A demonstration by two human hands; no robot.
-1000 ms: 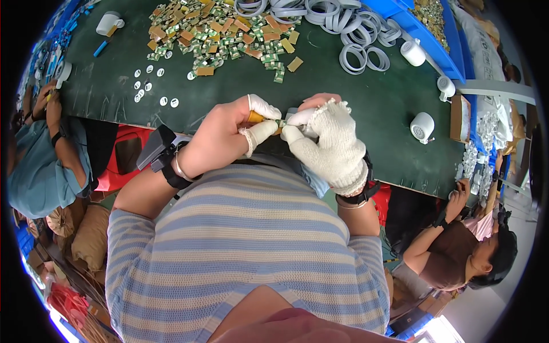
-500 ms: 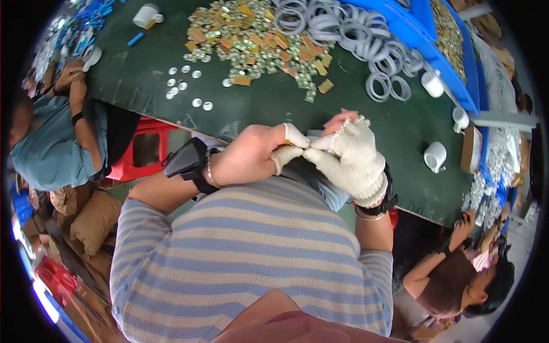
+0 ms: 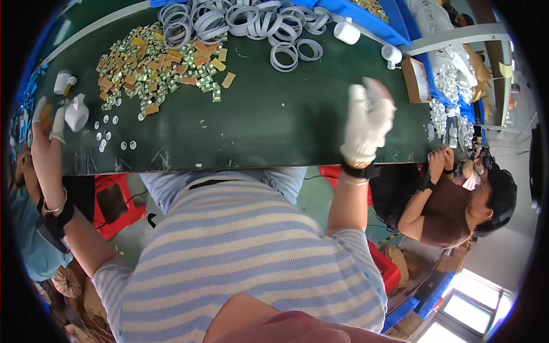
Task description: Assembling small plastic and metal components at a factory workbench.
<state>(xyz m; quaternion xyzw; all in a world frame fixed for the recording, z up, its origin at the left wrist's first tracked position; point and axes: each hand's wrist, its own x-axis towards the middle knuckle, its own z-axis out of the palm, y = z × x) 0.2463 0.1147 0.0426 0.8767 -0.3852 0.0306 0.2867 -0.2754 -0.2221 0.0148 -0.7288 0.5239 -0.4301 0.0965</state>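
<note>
My left hand [image 3: 47,134], bare apart from white covers on its thumb and finger, reaches over the table's left end. Its fingers are apart and nothing shows between them. Just right of it sits a white rounded piece [image 3: 77,113], somewhat smeared. Small white discs [image 3: 106,136] lie further right. My right hand [image 3: 366,123], in a white knitted glove with some fingertips bare, is raised over the right part of the table. Its fingers stretch away from me, blurred, with no held thing that I can make out.
A heap of small green circuit boards and orange-yellow pieces [image 3: 151,68] covers the far left. Grey rings [image 3: 243,20] pile behind it. White cup-shaped housings [image 3: 346,31] stand by blue bins [image 3: 366,17]. A cardboard box [image 3: 416,80] and a co-worker [image 3: 452,208] are at right.
My hands were together at the table's front edge, pinching something small. They have parted, the left far to the left, the right to the right. The view has turned, shifting the table leftward.
</note>
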